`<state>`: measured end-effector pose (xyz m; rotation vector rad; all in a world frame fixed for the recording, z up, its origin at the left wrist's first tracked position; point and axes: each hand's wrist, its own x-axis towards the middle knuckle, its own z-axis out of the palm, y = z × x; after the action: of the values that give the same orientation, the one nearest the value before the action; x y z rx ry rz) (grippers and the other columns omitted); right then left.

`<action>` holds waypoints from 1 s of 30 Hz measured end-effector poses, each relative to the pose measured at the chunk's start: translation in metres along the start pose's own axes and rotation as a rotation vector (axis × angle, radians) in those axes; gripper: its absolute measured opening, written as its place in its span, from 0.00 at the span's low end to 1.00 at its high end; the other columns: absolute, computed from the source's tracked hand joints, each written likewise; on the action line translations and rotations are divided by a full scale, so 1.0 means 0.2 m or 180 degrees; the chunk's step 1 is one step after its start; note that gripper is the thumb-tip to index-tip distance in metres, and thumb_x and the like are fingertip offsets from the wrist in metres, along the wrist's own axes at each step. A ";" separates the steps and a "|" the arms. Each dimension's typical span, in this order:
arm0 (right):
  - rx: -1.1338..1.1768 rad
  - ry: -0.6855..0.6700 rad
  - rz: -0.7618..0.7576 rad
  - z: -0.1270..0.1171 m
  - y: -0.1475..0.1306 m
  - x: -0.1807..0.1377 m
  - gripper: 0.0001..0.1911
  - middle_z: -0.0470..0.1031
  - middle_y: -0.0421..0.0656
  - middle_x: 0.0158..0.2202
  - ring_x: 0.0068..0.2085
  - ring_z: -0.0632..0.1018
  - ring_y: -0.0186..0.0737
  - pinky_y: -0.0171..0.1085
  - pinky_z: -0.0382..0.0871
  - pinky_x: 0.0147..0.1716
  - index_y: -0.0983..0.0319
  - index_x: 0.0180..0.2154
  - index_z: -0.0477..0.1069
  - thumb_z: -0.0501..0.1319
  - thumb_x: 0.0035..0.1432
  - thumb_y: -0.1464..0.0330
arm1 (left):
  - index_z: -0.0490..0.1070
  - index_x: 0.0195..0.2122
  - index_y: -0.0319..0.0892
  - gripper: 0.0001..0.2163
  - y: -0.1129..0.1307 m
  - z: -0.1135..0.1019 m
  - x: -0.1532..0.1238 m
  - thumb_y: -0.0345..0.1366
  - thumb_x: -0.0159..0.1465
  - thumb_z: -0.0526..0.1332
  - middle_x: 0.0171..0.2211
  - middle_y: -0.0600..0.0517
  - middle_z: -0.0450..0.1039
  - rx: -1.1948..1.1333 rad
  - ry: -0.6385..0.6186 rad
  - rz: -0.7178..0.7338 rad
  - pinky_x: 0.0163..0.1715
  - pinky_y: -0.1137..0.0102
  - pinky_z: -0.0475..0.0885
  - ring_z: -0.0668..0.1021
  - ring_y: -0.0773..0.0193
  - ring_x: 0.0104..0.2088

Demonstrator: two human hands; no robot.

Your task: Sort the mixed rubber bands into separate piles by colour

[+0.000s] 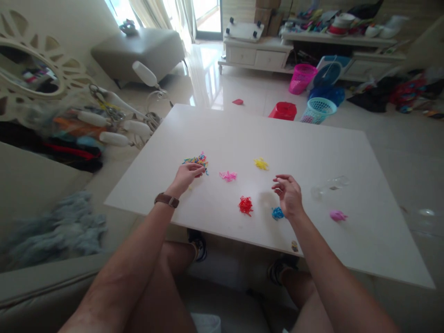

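My left hand (187,178), with a brown watch on its wrist, is at the near side of a mixed pile of small coloured rubber bands (197,159). Its fingertips are pinched together, and whatever they grip is too small to make out. My right hand (288,193) hovers over the table with fingers loosely curled and apart, holding nothing visible. Just below it lies a blue clump of bands (276,213), partly hidden by the hand. Between my hands are a pink heap (228,176), a yellow heap (261,163) and a red heap (245,205).
The white table (222,129) spans the view before my knees. On its right side lie a clear plastic bottle (333,186) and a pinkish-purple bundle (337,215). A white lamp with several arms (135,127) stands at the left edge. Baskets (319,110) stand on the floor beyond.
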<state>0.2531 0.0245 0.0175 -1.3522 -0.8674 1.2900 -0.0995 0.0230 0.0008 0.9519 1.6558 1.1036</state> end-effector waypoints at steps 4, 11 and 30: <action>-0.0868 -0.0559 -0.0347 0.05 0.08 -0.04 0.15 0.76 0.41 0.33 0.30 0.76 0.35 0.35 0.69 0.30 0.60 0.37 0.74 0.67 0.49 0.59 | 0.80 0.33 0.37 0.18 0.08 0.26 -0.15 0.49 0.51 0.73 0.32 0.44 0.80 0.0036 -0.0993 0.0159 0.38 0.68 0.74 0.79 0.64 0.33; -0.1058 -0.1304 -0.0476 0.12 0.13 -0.07 0.19 0.80 0.44 0.34 0.34 0.79 0.39 0.39 0.74 0.36 0.60 0.42 0.79 0.69 0.53 0.55 | 0.81 0.34 0.38 0.13 0.14 0.54 -0.24 0.43 0.56 0.70 0.32 0.45 0.81 0.0034 -0.1851 0.0216 0.36 0.69 0.75 0.79 0.65 0.30; -0.1021 -0.0703 -0.0734 0.06 0.12 -0.03 0.11 0.77 0.41 0.27 0.29 0.75 0.38 0.37 0.70 0.33 0.61 0.31 0.76 0.69 0.51 0.60 | 0.81 0.38 0.36 0.13 0.12 0.54 -0.16 0.37 0.53 0.71 0.34 0.45 0.82 -0.0062 -0.1017 0.0093 0.42 0.65 0.76 0.81 0.62 0.33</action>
<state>0.2371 0.0158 -0.0033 -1.3204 -1.3894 1.1669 0.0148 0.0284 0.0098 1.0812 1.3725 0.9296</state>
